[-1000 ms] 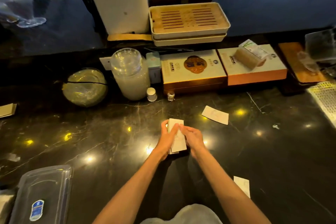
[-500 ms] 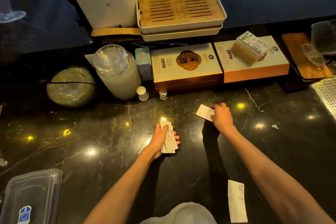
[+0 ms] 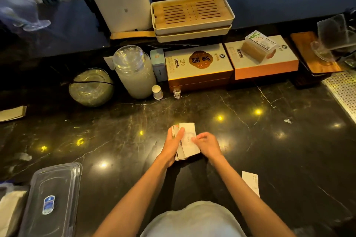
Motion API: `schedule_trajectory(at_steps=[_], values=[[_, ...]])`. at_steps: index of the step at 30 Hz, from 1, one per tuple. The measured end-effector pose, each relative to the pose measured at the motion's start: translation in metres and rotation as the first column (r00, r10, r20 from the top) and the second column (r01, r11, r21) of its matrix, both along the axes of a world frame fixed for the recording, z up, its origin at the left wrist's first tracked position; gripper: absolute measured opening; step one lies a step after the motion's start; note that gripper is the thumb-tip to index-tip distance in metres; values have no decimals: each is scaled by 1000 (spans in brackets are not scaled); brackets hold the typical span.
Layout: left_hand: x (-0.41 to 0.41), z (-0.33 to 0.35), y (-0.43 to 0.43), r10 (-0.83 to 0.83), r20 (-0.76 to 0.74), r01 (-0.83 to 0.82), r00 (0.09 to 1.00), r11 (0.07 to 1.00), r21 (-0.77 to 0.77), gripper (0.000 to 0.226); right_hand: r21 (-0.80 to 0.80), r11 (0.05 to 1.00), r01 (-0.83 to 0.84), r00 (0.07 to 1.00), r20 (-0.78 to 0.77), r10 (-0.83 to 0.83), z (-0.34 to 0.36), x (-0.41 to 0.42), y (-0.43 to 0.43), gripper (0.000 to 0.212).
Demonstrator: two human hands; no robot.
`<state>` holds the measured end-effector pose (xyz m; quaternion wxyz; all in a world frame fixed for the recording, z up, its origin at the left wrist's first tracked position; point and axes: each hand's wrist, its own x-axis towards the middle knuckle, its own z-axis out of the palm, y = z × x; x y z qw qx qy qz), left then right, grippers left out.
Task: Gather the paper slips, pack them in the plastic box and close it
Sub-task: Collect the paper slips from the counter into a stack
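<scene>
Two hands meet mid-bench over a stack of paper slips (image 3: 187,140). Going left to right, we see the clear plastic box (image 3: 51,198) with a blue sticker at the near left edge of the dark marble bench (image 3: 289,150), lid on as far as we can tell. The left hand (image 3: 173,145) grips the stack, thumb pressed on its top face. The right hand (image 3: 207,144) is curled against the stack's right edge, fingers touching the top slip. We see one loose slip (image 3: 251,183) flat on the bench, near the right forearm, apart from the stack. Far side: glass jar (image 3: 134,71), two gift boxes (image 3: 198,65).
</scene>
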<state>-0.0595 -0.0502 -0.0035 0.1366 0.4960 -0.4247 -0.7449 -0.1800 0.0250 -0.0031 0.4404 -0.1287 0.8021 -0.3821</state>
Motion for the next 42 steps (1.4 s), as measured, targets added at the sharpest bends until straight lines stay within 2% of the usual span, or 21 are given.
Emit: schedule_trajectory(at_steps=[4,9,11,13,16,18,21,24,26,28,30,33,37,42], values=[[8,6,24,-21,-12,21,1000,1000,-8,25,-20,1000,-8,999,53,9,8,27,29,13],[9,12,57,-59,-114,68,992,995,76,25,-47,998,35,998,-58,-38,16,18,78,8],[7,13,69,-70,-127,84,989,990,112,28,59,994,94,965,-251,-76,11,7,111,10],[5,14,81,-116,-122,132,986,982,133,25,262,950,172,893,-449,-38,2,0,149,25],[2,13,99,-196,-132,216,972,963,162,27,486,838,249,874,-485,21,-9,4,196,47],[0,9,109,-225,-132,244,965,958,153,29,523,813,257,886,-464,19,-15,8,210,51],[3,3,119,-229,-83,237,970,966,103,31,486,826,286,905,-421,-65,-21,10,213,47],[17,0,119,-198,-36,200,979,977,69,33,367,883,291,925,-343,-163,-24,17,198,26],[32,-2,114,-169,13,168,986,986,21,39,256,929,268,949,-238,-209,-23,31,176,16],[52,-4,106,-120,89,127,989,989,-72,41,124,964,234,970,-99,-223,-20,55,146,15],[77,-5,96,-51,144,76,988,982,-171,39,31,984,174,984,17,-175,-13,88,113,16],[118,0,76,50,137,-21,989,979,-204,42,-45,998,32,994,104,-27,-2,140,71,15],[190,14,50,187,83,-166,979,963,-211,32,-84,988,-129,983,118,138,13,207,31,11],[293,33,34,347,44,-335,937,926,-174,37,-154,945,-290,949,83,305,27,302,-2,7]])
